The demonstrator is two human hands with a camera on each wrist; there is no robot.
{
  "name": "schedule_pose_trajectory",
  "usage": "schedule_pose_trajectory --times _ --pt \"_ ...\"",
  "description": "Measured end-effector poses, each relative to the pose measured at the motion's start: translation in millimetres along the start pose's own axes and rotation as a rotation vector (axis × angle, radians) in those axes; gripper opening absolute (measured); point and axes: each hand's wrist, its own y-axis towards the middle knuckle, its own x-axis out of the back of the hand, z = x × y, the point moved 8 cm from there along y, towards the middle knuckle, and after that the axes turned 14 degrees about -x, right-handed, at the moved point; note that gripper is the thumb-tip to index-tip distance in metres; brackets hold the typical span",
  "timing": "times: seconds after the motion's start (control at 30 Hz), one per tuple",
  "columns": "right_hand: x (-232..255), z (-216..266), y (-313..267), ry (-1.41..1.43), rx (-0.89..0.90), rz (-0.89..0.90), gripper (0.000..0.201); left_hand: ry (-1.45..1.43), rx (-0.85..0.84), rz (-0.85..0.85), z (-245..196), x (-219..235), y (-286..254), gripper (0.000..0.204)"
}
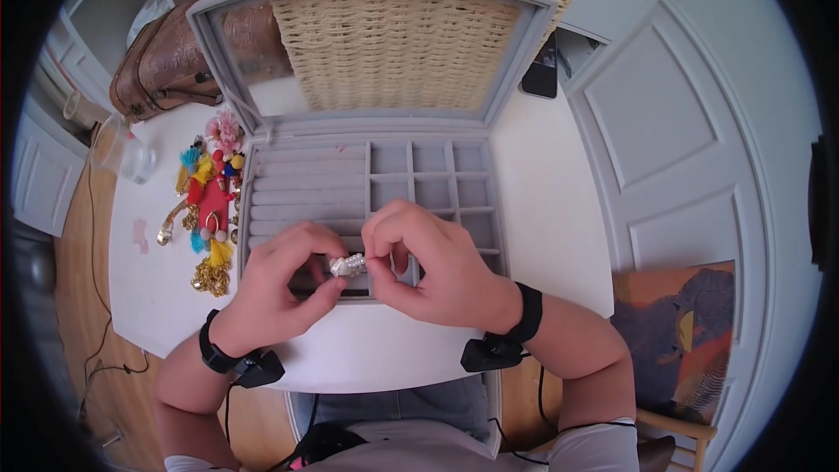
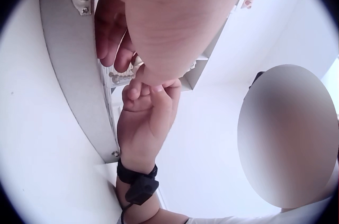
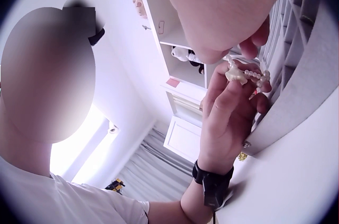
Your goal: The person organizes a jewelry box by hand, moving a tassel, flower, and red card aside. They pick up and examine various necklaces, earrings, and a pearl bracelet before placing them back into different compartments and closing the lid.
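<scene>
A small white beaded piece (image 1: 348, 266) is held between both hands above the front of a grey jewelry box (image 1: 495, 210). The left hand (image 1: 284, 284) pinches its left end with thumb and fingers. At its right end, the right hand (image 1: 437, 264) pinches it with thumb and forefinger. In the right wrist view, pearl-like beads (image 3: 256, 76) and a pale shell- or flower-shaped part (image 3: 235, 75) show at the left fingertips (image 3: 233, 87). The right fingertips are partly hidden there.
The box's clear lid stands raised, with ring rolls (image 1: 306, 184) and square compartments (image 1: 431, 157) below. Left of it lie colorful tassels and gold trinkets (image 1: 210, 201). Behind are a brown case (image 1: 170, 61) and a woven basket (image 1: 384, 52); a phone (image 1: 540, 74) lies back right.
</scene>
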Motion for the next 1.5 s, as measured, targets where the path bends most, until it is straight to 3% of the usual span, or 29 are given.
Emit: schedule_pose_trajectory --times 0.37,0.63,0.97,1.5 --pt "-5.9 -2.6 -1.3 -0.019 -0.02 0.043 0.029 0.054 -0.039 0.05 -5.0 -1.2 0.7 0.026" --pt "-6.6 -3.4 -0.6 -0.009 -0.04 0.053 0.027 0.059 -0.082 -0.027 -4.6 3.3 1.1 0.023" --pt "-14.5 -11.2 -1.7 -0.012 -0.127 0.136 0.023 0.028 -0.015 0.064 0.9 -3.0 -3.3 0.018" --pt "-15.6 -13.7 -0.9 -0.017 -0.154 0.17 0.025 0.024 0.041 -0.05 6.4 1.7 -6.4 0.019"
